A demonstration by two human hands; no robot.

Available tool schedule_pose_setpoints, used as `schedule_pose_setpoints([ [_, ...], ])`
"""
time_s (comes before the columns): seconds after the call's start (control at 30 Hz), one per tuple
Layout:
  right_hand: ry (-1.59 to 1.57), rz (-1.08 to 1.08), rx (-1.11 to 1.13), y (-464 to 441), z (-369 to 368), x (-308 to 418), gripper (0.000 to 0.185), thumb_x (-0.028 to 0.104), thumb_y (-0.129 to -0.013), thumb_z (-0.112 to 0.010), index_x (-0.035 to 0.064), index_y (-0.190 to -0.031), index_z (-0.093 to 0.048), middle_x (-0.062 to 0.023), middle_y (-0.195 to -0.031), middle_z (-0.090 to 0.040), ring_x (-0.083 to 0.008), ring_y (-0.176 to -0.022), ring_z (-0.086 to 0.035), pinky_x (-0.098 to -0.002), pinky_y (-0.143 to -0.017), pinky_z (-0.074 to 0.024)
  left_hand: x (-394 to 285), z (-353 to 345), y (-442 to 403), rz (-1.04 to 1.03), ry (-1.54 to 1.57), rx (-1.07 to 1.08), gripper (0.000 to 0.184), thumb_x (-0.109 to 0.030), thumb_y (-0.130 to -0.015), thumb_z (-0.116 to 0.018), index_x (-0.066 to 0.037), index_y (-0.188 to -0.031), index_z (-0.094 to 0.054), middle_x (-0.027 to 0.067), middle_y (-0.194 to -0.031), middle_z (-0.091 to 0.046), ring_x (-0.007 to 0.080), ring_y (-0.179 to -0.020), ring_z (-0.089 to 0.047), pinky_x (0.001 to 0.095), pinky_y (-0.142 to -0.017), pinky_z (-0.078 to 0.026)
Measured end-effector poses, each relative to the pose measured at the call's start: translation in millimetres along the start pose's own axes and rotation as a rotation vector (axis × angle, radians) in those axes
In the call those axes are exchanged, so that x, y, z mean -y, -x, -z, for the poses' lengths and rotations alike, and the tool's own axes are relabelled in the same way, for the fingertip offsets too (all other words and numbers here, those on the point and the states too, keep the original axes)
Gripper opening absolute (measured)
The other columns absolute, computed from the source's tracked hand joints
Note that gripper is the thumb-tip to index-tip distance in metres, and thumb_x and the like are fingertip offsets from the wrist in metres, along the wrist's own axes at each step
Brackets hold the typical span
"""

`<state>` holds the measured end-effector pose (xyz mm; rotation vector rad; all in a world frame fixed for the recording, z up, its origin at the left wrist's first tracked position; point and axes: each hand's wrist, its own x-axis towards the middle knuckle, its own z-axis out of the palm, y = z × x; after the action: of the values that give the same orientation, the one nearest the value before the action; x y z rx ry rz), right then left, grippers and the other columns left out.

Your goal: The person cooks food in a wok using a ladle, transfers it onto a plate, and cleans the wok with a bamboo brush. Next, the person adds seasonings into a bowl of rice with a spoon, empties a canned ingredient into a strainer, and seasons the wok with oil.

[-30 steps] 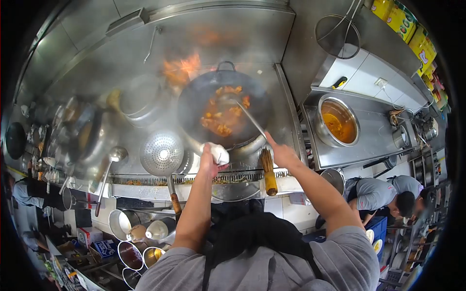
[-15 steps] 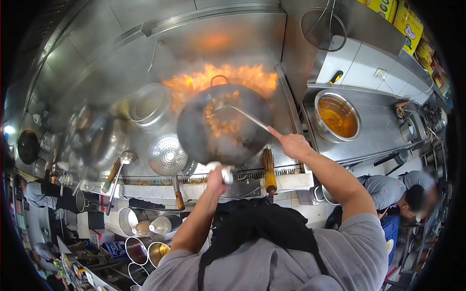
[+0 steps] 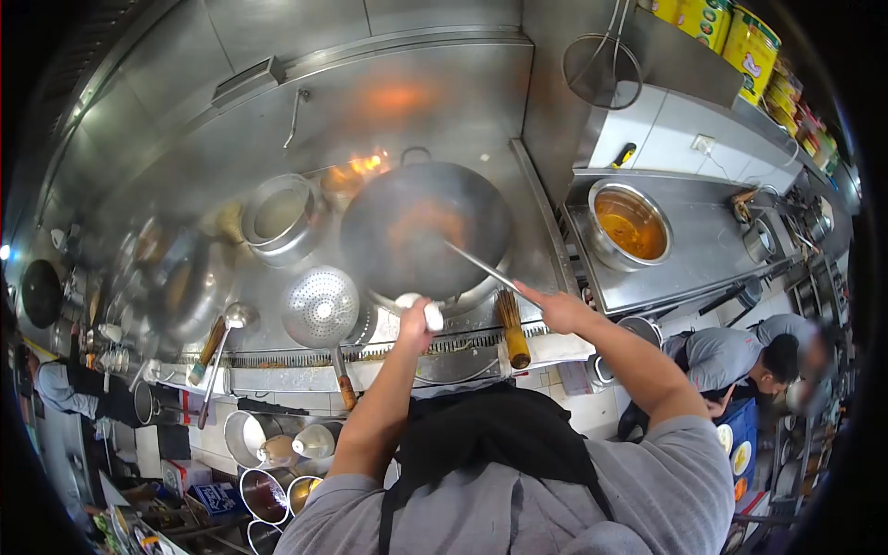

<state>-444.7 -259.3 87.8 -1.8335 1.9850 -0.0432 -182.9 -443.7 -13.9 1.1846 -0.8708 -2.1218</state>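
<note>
My left hand [image 3: 415, 331] is closed around a white cloth [image 3: 432, 316] at the near rim of a large dark wok [image 3: 375, 208]. Any wok handle under the cloth is hidden. Gripped in my right hand [image 3: 561, 311] is the end of a long metal ladle [image 3: 481, 265], which slants down to the left into the wok. Steam blurs the ladle's bowl and the orange-brown food [image 3: 427, 220] around it. Behind the wok, on its left, burn small orange flames [image 3: 368, 164].
Left of the wok are a perforated strainer [image 3: 320, 303] and a metal pot [image 3: 277, 215]. A bamboo brush [image 3: 511, 335] lies near the front edge. On the right counter stands a bowl of orange liquid [image 3: 632, 225]. Co-workers [image 3: 726, 359] bend over at right.
The tall flames behind the wok have shrunk to a small patch at left. The ladle's bowl, visible over the food before, has dropped into the steam. Both hands keep their hold.
</note>
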Motion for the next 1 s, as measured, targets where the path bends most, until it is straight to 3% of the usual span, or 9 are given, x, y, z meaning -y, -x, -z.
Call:
schedule_pose_setpoints([
  [0.03, 0.097, -0.173, 0.048, -10.4, -0.4, 12.0, 0.092, 0.000, -0.078, -0.051, 0.0399, -0.149, -0.009, -0.0219, -0.095, -0.066, -0.0355, -0.081, -0.066, -0.0486, -0.070, -0.0509, 29.5, 16.2, -2.2, -0.143, -0.016, 0.022, 0.016, -0.016, -0.086, -0.060, -0.006, -0.097, -0.055, 0.0071, -0.085, -0.061, 0.0191, -0.072, -0.060, 0.0345, -0.057, -0.048],
  [0.17, 0.149, -0.255, -0.043, 5.9, 15.1, 47.8, 0.090, 0.000, -0.077, -0.051, 0.0408, -0.148, -0.013, -0.0194, -0.091, -0.066, -0.0365, -0.084, -0.065, -0.0454, -0.079, -0.0504, 94.0, 61.3, 43.8, -0.018, 0.083, -0.013, 0.011, -0.009, -0.083, -0.060, -0.005, -0.093, -0.055, 0.0066, -0.080, -0.059, 0.0191, -0.068, -0.059, 0.0362, -0.056, -0.048],
  [0.27, 0.043, -0.287, 0.116, 51.1, 56.3, 52.3, 0.085, 0.004, -0.079, -0.051, 0.0391, -0.148, -0.017, -0.0206, -0.098, -0.065, -0.0359, -0.089, -0.065, -0.0448, -0.083, -0.0494, 49.0, 31.9, 85.8, -0.218, 0.077, 0.076, 0.004, -0.012, -0.088, -0.054, -0.008, -0.088, -0.055, 0.0061, -0.077, -0.059, 0.0205, -0.068, -0.060, 0.0377, -0.058, -0.051],
  [0.37, -0.211, 0.066, 0.102, 77.4, 69.0, 10.0, 0.083, 0.009, -0.082, -0.052, 0.0340, -0.150, -0.010, -0.0225, -0.133, -0.049, -0.0407, -0.110, -0.055, -0.0418, -0.097, -0.0419, -31.5, -6.9, 52.8, 0.124, 0.309, -0.064, 0.009, -0.017, -0.091, -0.050, -0.010, -0.091, -0.055, 0.0059, -0.079, -0.060, 0.0218, -0.069, -0.061, 0.0391, -0.060, -0.051],
  [0.53, 0.109, -0.199, 0.105, 32.2, 54.4, 17.2, 0.080, 0.008, -0.083, -0.048, 0.0382, -0.149, -0.013, -0.0236, -0.111, -0.062, -0.0394, -0.095, -0.062, -0.0468, -0.086, -0.0484, 4.8, 21.8, -1.1, -0.135, -0.067, 0.084, 0.014, -0.021, -0.091, -0.052, -0.009, -0.094, -0.056, 0.0056, -0.081, -0.061, 0.0205, -0.072, -0.062, 0.0383, -0.058, -0.049],
  [0.7, 0.131, -0.354, -0.049, 51.4, 63.5, 39.7, 0.079, 0.008, -0.082, -0.047, 0.0375, -0.148, -0.015, -0.0206, -0.098, -0.065, -0.0378, -0.085, -0.064, -0.0475, -0.078, -0.0505, 74.3, 65.0, 81.7, -0.363, -0.376, 0.099, 0.013, -0.008, -0.088, -0.056, -0.004, -0.100, -0.056, 0.0073, -0.091, -0.061, 0.0201, -0.078, -0.061, 0.0373, -0.066, -0.052],
  [0.8, -0.107, -0.236, -0.047, 103.1, 63.9, 43.2, 0.083, 0.006, -0.079, -0.050, 0.0334, -0.149, -0.015, -0.0219, -0.114, -0.062, -0.0415, -0.087, -0.063, -0.0473, -0.079, -0.0504, -0.7, 39.5, 103.7, 0.177, 0.255, 0.087, 0.010, -0.014, -0.091, -0.054, -0.007, -0.098, -0.055, 0.0048, -0.085, -0.061, 0.0195, -0.073, -0.061, 0.0363, -0.061, -0.052],
  [0.9, -0.222, -0.082, 0.045, 112.4, 70.9, 38.1, 0.085, 0.006, -0.078, -0.052, 0.0325, -0.149, -0.015, -0.0228, -0.122, -0.057, -0.0431, -0.094, -0.060, -0.0465, -0.086, -0.0474, -30.9, 38.0, 46.2, -0.114, 0.095, 0.265, 0.011, -0.020, -0.094, -0.051, -0.010, -0.097, -0.054, 0.0031, -0.080, -0.061, 0.0189, -0.066, -0.060, 0.0344, -0.056, -0.051],
  [1.0, -0.145, -0.062, 0.237, 97.8, 86.4, 36.3, 0.085, 0.008, -0.080, -0.055, 0.0349, -0.149, -0.015, -0.0264, -0.113, -0.060, -0.0381, -0.100, -0.060, -0.0446, -0.093, -0.0429, -56.3, -13.5, 62.2, 0.161, 0.198, 0.078, 0.013, -0.025, -0.096, -0.046, -0.014, -0.096, -0.053, 0.0009, -0.076, -0.059, 0.0164, -0.065, -0.059, 0.0330, -0.053, -0.048],
])
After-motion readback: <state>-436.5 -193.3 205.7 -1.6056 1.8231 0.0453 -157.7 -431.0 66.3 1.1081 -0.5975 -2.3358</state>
